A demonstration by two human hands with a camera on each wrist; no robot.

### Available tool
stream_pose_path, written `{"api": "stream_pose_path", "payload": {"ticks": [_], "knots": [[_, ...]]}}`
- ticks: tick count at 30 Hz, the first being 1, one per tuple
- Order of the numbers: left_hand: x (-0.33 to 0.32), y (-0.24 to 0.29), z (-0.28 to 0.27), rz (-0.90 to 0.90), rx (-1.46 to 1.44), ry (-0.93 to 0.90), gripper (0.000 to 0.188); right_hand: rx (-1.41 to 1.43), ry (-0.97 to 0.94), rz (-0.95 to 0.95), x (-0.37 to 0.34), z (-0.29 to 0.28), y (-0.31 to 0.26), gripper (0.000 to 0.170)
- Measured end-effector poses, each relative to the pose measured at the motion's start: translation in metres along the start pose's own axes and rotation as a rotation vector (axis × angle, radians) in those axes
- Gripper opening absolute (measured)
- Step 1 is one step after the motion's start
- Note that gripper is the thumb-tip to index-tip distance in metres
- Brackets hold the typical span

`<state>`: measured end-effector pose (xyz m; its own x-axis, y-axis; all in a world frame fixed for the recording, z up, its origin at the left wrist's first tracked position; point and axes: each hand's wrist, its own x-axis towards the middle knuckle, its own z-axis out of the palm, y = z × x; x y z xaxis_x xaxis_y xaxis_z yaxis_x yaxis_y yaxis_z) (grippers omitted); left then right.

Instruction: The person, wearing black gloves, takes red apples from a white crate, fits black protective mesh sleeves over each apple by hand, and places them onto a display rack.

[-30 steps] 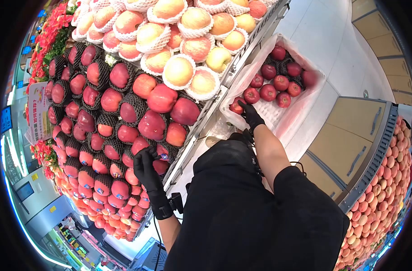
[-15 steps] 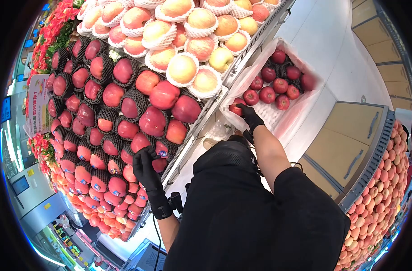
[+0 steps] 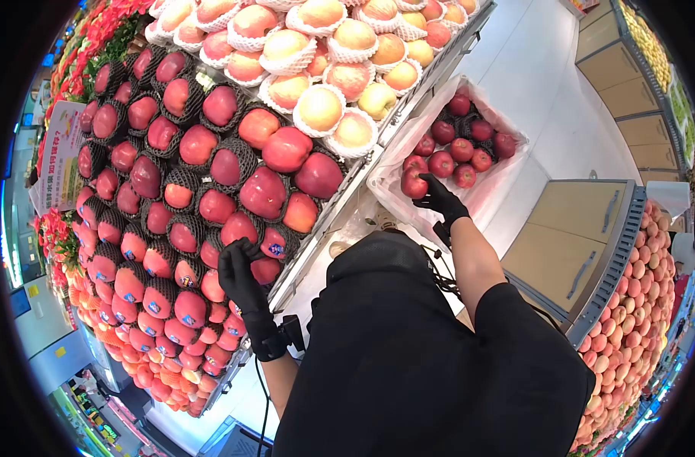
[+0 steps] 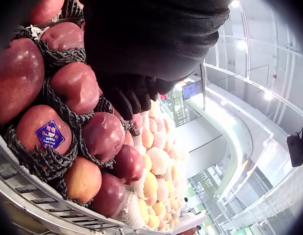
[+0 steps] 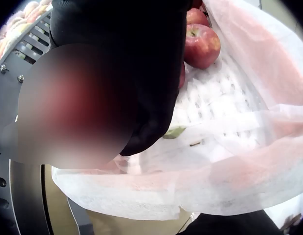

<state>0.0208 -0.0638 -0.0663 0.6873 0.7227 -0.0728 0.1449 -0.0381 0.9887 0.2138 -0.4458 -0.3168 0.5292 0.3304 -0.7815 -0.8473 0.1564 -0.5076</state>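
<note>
Red apple (image 3: 414, 183) pinched in a gloved right hand (image 3: 443, 202), down at the lined crate (image 3: 397, 199) next to the fruit stand, so I'd call this the handling-one-apple part. Fingers and thumb are clamped around its side, and it sits at the crate's stand-side end, right beside another apple (image 3: 414, 163). Can't tell if the two touch, or whether the held one is fully lifted. Wrist view is no help there, just a red blur by the glove.

The rest of the loose apples (image 3: 462, 150) are bunched further in, and there's a green leaf bit (image 5: 174, 132) on the crate floor.

The left hand (image 3: 241, 278) is over by the stand, fingers loosely bent and nothing in them that I can see, near dark red apples in black foam nets (image 3: 263, 193).

IMO any move from here calls for a snug but gentle hold and enough height to clear the neighbour and the liner (image 5: 215, 188). Bare skin like that could bruise if it knocks something, and the thin liner could snag on fingertips.
</note>
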Motion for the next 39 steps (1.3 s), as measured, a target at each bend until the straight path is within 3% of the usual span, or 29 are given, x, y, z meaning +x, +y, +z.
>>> {"api": "stream_pose_path", "payload": {"ticks": [5,6,8,11,13,15,20,24,28,33,35,39], "knots": [[0.001,-0.003,-0.009,0.022,-0.058,-0.002,0.022,0.235,-0.029,0.021,0.012,-0.010,-0.018,0.077],[-0.001,-0.006,-0.013,0.022,-0.074,0.003,0.023,0.465,-0.101,0.195,0.020,-0.020,-0.033,0.082],[0.001,-0.010,-0.018,0.036,-0.089,0.008,0.025,0.824,-0.211,0.247,0.016,-0.012,-0.051,0.086],[0.000,-0.011,-0.020,0.044,-0.135,0.025,0.021,1.186,-0.187,0.374,-0.015,0.012,-0.094,0.082],[0.000,-0.014,-0.025,0.034,-0.152,0.012,0.020,0.907,-0.162,0.162,-0.042,0.036,-0.117,0.077],[0.001,-0.015,-0.027,0.033,-0.170,0.013,0.020,0.184,-0.153,-0.338,-0.059,0.060,-0.130,0.070],[0.001,-0.013,-0.028,0.040,-0.206,0.010,0.020,0.139,-0.173,-0.367,-0.121,0.132,-0.176,0.062],[0.000,-0.012,-0.029,0.048,-0.233,-0.004,0.019,0.164,-0.346,-0.482,-0.118,0.160,-0.186,0.055],[-0.001,-0.012,-0.030,0.050,-0.235,-0.016,0.018,0.008,-0.357,-0.542,-0.120,0.203,-0.173,0.044],[-0.003,-0.001,-0.025,0.071,-0.257,-0.017,0.016,-0.212,-0.573,-0.495,-0.106,0.259,-0.141,0.048],[-0.003,0.003,-0.023,0.072,-0.269,-0.019,0.015,-0.387,-0.527,-0.540,-0.114,0.281,-0.132,0.052],[0.000,0.004,-0.022,0.077,-0.236,-0.077,0.019,-0.358,-0.576,-0.503,-0.114,0.305,-0.107,0.050]]}}
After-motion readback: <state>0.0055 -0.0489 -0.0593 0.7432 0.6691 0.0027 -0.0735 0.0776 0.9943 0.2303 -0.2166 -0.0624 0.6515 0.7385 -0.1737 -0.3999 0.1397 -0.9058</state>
